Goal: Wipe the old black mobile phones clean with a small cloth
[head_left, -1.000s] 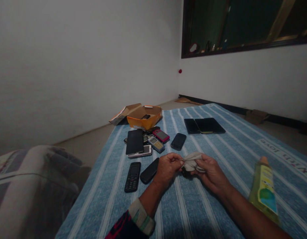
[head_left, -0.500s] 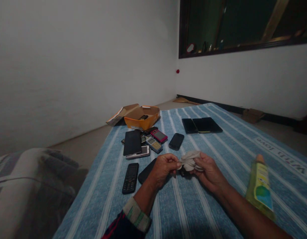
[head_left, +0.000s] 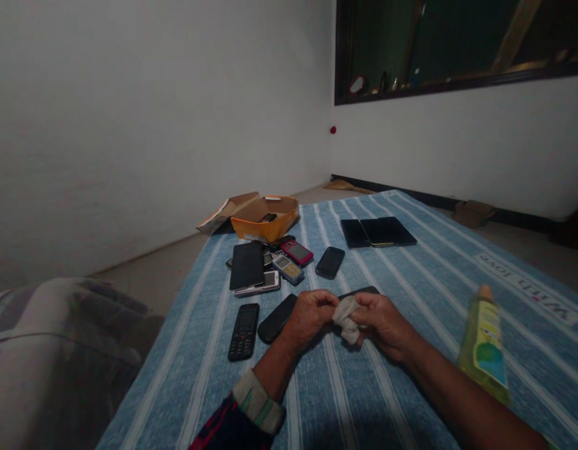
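A crumpled off-white cloth (head_left: 347,320) is bunched between my two hands over the striped bedspread. My left hand (head_left: 311,317) is closed, its thumb and fingers pinched at the left side of the cloth. On the other side, my right hand (head_left: 386,322) grips the cloth with bent fingers. Just beyond my hands shows the edge of a flat dark object (head_left: 361,291), partly hidden by them. A black phone (head_left: 277,319) lies beside my left hand, and a black keypad phone (head_left: 244,332) rests farther left.
Several old phones lie piled near a dark flat device (head_left: 247,265). Behind them stands an open orange cardboard box (head_left: 265,228). One black phone (head_left: 330,262) and black tablet-like devices (head_left: 380,232) lie farther back. A yellow-green bottle (head_left: 485,347) lies right of my right arm.
The cloth is bunched differently and hangs lower between my hands. The flat dark object's edge now shows beyond them. The view has shifted slightly.
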`<action>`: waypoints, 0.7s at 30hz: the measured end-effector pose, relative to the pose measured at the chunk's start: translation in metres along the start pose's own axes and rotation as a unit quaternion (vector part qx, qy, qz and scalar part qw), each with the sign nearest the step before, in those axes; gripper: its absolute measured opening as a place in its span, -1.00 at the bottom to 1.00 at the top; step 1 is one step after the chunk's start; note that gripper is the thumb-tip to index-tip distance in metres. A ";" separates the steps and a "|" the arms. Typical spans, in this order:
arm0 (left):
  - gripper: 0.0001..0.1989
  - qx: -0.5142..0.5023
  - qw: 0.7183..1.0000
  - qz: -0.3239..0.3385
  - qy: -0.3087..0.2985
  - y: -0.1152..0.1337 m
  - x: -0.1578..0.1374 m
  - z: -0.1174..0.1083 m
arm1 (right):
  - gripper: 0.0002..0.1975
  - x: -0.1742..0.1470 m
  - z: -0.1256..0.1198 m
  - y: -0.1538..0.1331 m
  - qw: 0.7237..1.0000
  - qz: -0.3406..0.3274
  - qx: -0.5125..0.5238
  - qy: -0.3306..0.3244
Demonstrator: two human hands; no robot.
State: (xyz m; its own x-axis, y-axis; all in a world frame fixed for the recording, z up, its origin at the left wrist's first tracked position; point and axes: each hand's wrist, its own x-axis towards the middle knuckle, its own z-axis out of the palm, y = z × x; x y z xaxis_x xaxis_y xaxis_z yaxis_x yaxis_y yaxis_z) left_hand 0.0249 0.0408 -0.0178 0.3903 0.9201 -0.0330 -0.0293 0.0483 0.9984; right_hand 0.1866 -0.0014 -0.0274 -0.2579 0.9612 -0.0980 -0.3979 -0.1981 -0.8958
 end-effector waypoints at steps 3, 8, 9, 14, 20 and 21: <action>-0.84 0.016 1.000 0.020 -0.005 0.002 0.001 -0.002 | -0.63 -0.001 0.000 -0.001 1.000 0.005 0.017 0.008; -0.90 0.087 0.988 0.123 -0.012 0.004 0.003 -0.004 | -0.64 -0.001 -0.004 -0.004 0.999 0.038 -0.015 -0.033; -0.91 0.102 0.984 0.145 -0.016 0.004 0.003 -0.005 | -0.66 -0.001 -0.005 -0.004 0.998 0.044 -0.026 -0.043; -0.89 0.160 0.961 0.227 -0.010 -0.001 0.005 -0.004 | -0.75 0.000 -0.009 -0.004 0.999 0.047 -0.013 -0.012; -0.85 0.166 0.961 0.221 -0.014 -0.004 0.004 -0.002 | -0.72 0.001 -0.008 -0.004 0.999 0.049 0.001 0.005; -0.85 0.165 0.962 0.218 -0.016 -0.004 0.004 -0.002 | -0.71 0.001 -0.008 -0.005 0.999 0.047 -0.001 0.005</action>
State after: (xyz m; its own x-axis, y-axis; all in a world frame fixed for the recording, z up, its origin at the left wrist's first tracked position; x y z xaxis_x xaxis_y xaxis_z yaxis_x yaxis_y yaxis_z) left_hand 0.0246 0.0447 -0.0216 0.4356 0.8124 0.3877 0.0944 -0.4696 0.8778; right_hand 0.1950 0.0018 -0.0264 -0.2852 0.9404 -0.1852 -0.3710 -0.2865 -0.8833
